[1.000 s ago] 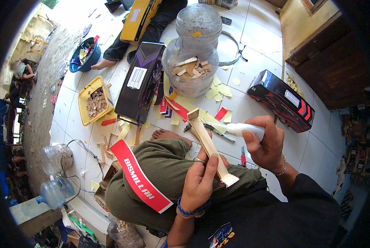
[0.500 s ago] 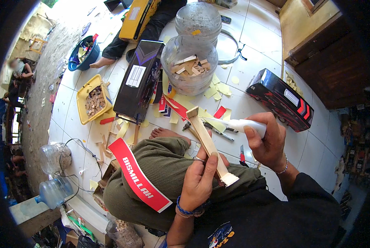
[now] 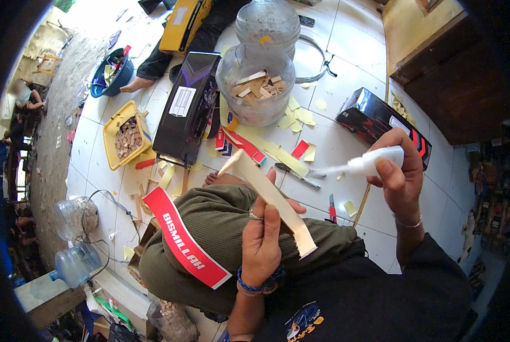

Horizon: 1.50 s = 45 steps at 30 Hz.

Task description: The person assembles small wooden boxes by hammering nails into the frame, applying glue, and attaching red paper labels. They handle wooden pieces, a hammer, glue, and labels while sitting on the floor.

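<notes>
My left hand point(image 3: 261, 242) is closed round a pale wooden strip point(image 3: 275, 199) with a short piece set across each end, held slantwise above my lap. In my right hand point(image 3: 406, 185) is a small white squeeze bottle point(image 3: 391, 154), its thin nozzle pointing left. The nozzle tip is apart from the strip, off to its right. A red curved strip with white lettering point(image 3: 186, 239) lies across my olive trouser leg point(image 3: 203, 211).
Clear plastic tubs point(image 3: 255, 105), one with wood scraps, stand ahead. Left of them are a long black box-like model point(image 3: 183, 114) and a yellow basket of wood bits point(image 3: 145, 122). A black-and-red model vehicle point(image 3: 363, 117) stands right. A cutter point(image 3: 332, 210) and paper scraps litter the tiles.
My right hand has drawn the bottle away from the strip, up and to the right. My left hand has shifted left and turned the wooden strip, showing its broad face.
</notes>
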{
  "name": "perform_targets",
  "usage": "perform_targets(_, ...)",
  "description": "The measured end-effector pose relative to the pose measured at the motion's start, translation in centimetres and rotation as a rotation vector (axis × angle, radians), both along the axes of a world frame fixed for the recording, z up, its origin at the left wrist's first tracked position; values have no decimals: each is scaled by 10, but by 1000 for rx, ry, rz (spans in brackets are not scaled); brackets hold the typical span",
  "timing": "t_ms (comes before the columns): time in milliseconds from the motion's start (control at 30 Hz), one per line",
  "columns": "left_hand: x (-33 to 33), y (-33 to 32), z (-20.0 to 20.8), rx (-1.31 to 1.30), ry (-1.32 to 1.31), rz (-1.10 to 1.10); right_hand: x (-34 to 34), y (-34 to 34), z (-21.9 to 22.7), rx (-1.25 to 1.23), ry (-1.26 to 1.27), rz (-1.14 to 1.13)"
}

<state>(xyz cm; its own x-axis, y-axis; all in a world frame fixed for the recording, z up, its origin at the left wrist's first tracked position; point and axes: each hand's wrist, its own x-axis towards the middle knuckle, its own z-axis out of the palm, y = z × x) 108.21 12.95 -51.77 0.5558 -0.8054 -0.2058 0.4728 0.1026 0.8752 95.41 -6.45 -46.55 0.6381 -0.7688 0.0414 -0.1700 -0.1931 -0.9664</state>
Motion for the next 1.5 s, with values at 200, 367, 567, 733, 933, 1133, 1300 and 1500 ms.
perform_targets(200, -4, -2, -3, -100, -35, 174, -13, -13, 16, -5, 63, 343)
perform_targets(367, -5, -2, -2, -87, -88, 139, -7, -14, 17, -84, 124, 483)
perform_targets(567, -9, -3, -1, -29, -105, 129, 0, -17, 14, -203, 143, 504)
perform_targets(733, -10, -4, -3, -29, -135, 164, 3, -17, 13, -206, 138, 496)
perform_targets(933, -10, 0, -7, -59, -113, 118, 5, -17, 15, -226, 172, 503)
perform_targets(1133, -6, 4, -13, -97, -43, 78, 5, -16, 19, -215, 164, 506)
perform_targets(1300, -5, 6, -15, -74, -136, 50, 6, -15, 17, -207, 142, 501)
perform_targets(1500, -6, 4, -16, -132, -75, 60, 10, -18, 16, -255, 127, 491)
